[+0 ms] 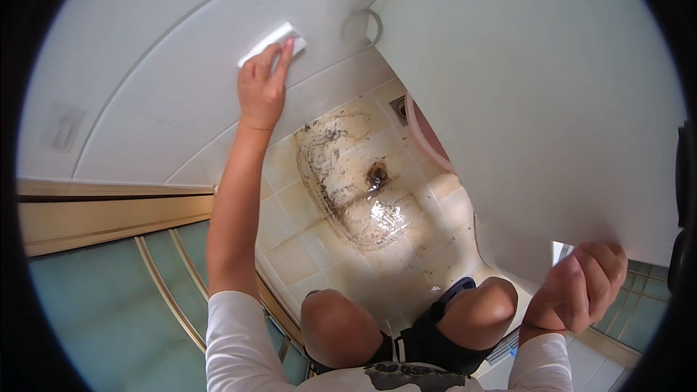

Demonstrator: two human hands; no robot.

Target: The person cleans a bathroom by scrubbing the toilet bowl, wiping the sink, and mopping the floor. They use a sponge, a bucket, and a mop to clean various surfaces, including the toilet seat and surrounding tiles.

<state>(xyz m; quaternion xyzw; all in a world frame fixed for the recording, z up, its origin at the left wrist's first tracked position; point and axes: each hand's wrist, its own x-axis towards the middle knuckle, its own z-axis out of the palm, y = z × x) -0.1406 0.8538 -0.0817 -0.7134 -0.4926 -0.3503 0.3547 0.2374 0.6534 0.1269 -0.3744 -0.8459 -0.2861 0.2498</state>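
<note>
My left hand (262,90) reaches forward and pinches a white block (272,43), which looks like a sponge or folded cloth. It presses the block flat against the smooth white wall panel (179,87), above the panel's lower edge. At the lower right, my right hand (585,286) is held in a loose fist beside the lower edge of a large pale panel (528,92). Nothing shows in its curled fingers, though the palm is partly hidden. Whether the knuckles touch the panel, I cannot tell.
Wet floor tiles (297,256) carry dark grime and a brown stain (377,175). A pink basin (427,133) sits partly behind the pale panel, beside a floor drain (400,109). Grey hose (375,27) loops hang at the top. A framed door (120,294) is at left.
</note>
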